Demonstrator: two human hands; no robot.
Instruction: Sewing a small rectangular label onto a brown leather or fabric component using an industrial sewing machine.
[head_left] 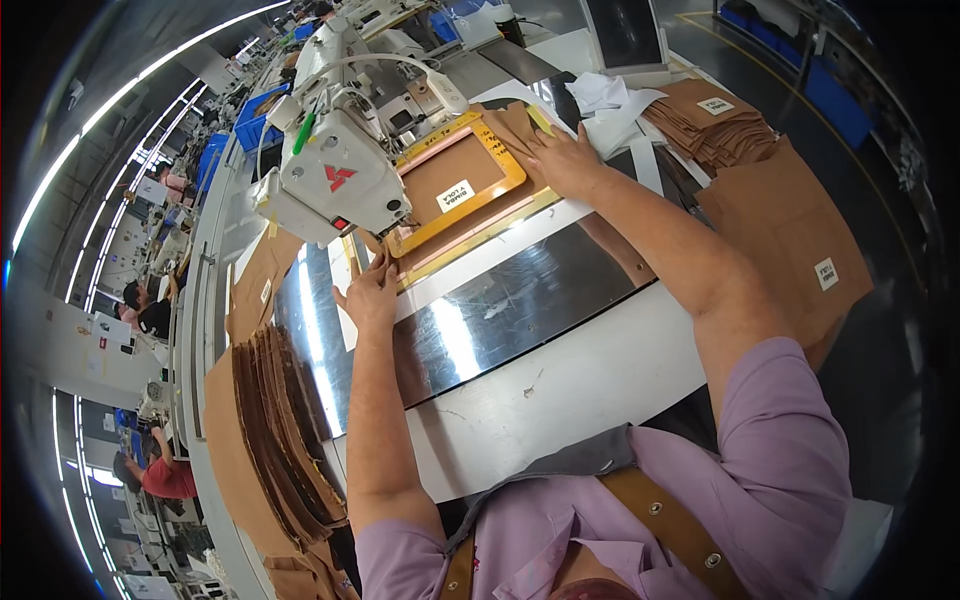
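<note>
A white industrial sewing machine (345, 175) has its head over the near left corner of a yellow template frame (510, 165). Inside the frame lies a brown fabric panel (440, 175) with a white label. My left hand (370, 297) rests by that corner, close under the needle area, thumb apart and fingertips against the frame's edge. What lies under those fingertips is partly hidden. At the frame's right end, my right hand (568, 165) lies flat with fingers stretched over brown fabric and the yellow edge. Neither hand grips anything visibly.
A polished metal plate (480, 335) covers the table before me. Stacked brown panels (275, 430) stand at the left edge; more brown pieces (700, 125) and labelled panels (790, 230) lie at the right. White crumpled material (610, 105) sits behind my right hand. Other people work far left.
</note>
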